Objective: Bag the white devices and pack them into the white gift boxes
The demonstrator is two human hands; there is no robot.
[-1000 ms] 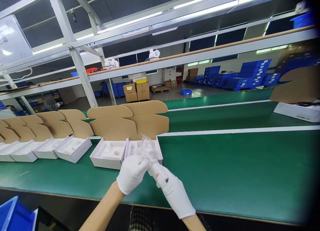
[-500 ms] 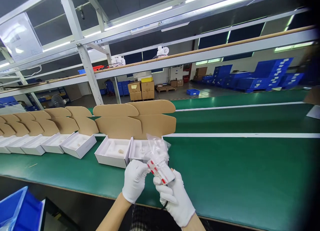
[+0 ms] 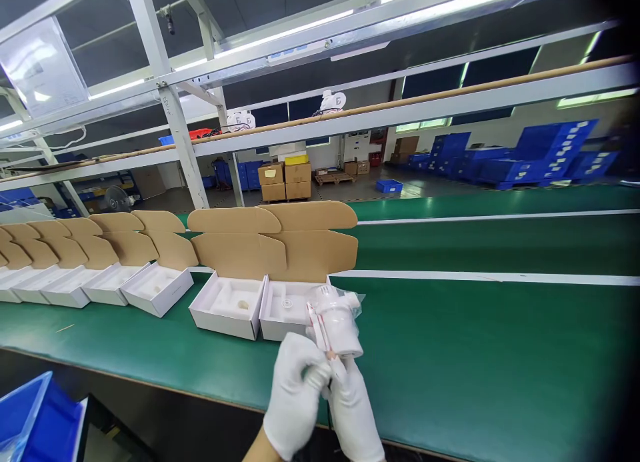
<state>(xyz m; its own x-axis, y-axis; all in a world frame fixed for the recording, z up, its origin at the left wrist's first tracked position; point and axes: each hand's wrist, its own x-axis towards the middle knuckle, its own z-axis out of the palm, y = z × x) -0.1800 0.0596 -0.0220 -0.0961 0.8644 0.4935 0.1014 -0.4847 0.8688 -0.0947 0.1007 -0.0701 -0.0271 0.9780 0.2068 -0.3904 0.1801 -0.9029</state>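
Both my hands wear white gloves and meet low in the middle of the view. My left hand (image 3: 295,399) and my right hand (image 3: 353,409) are closed together on a white cylindrical part (image 3: 337,325) wrapped in a clear plastic bag with red marks. The part stands up above my fingers, just in front of the nearest open white box (image 3: 290,309) with a moulded insert. A second open box (image 3: 227,305) sits beside it to the left.
A row of several open white boxes with brown cardboard lids (image 3: 150,249) runs left along the green belt (image 3: 475,355). A blue bin (image 3: 30,422) sits at the bottom left. A metal frame (image 3: 175,125) and shelf span overhead. Blue crates (image 3: 545,149) are stacked far behind.
My hands have shifted right and lower in the view, and the bagged part has turned more upright. It now shows as a white cylinder instead of a flat red-marked end.
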